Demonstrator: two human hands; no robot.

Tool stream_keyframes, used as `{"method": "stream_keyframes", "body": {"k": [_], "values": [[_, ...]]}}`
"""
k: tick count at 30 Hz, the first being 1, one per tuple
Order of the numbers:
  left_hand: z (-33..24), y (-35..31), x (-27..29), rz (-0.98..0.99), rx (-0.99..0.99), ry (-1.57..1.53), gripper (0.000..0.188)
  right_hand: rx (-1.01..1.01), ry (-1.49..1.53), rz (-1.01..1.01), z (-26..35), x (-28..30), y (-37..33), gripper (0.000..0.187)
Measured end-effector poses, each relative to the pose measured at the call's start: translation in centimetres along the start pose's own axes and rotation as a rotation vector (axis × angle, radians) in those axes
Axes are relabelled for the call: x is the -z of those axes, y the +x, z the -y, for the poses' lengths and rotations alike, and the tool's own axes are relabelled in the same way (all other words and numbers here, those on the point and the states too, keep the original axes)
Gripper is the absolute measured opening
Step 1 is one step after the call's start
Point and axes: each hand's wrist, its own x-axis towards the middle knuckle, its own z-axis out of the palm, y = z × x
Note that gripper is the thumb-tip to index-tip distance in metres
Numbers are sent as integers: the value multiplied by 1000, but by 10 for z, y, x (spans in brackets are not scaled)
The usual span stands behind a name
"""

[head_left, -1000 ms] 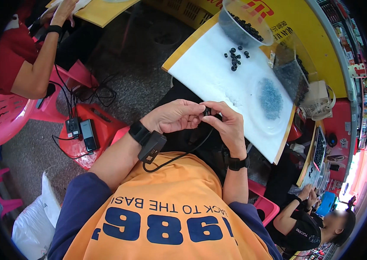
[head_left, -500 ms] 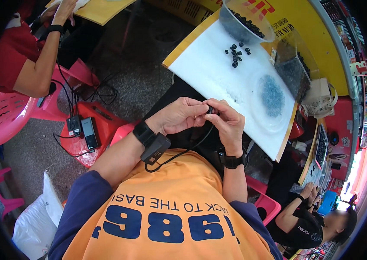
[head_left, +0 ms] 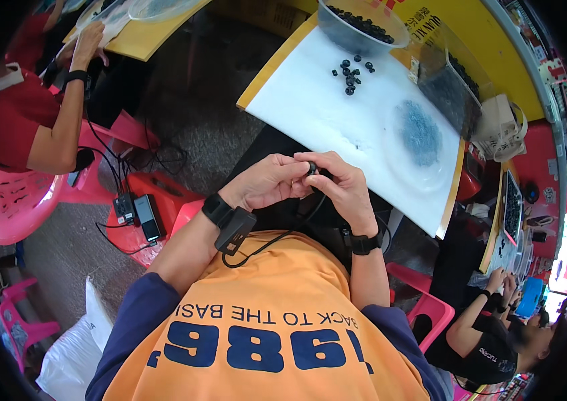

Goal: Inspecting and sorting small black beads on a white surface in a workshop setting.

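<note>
My left hand (head_left: 269, 182) and my right hand (head_left: 340, 185) meet over my lap, just below the near edge of a white-topped table (head_left: 317, 117). Together their fingertips pinch a small black part (head_left: 311, 167), and both touch it. A black cord runs from under the hands to a black device clipped at my left wrist. On the table lie several small black parts (head_left: 350, 71) in a loose group, beyond my hands. A clear bowl (head_left: 357, 28) of the same black parts stands at the table's far edge.
A clear lid or plate with a bluish heap (head_left: 420, 132) lies at the table's right. A clear tub (head_left: 456, 83) stands behind it. A person in red (head_left: 26, 113) sits at left on a pink chair; a red stool (head_left: 156, 200) carries black devices. Another person (head_left: 497, 334) sits at lower right.
My hands have stayed together on the small black part, with only slight finger shifts. The view has tilted a little.
</note>
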Motion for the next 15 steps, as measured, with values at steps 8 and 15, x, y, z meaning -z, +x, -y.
{"method": "stream_keyframes", "body": {"k": [8,15], "values": [[-13,6,-19,-123,-136,332,23,50,-134,-132,5,12,-13,31],[-15,13,-79,15,-349,863,83,137,-47,-153,5,5,-27,32]]}}
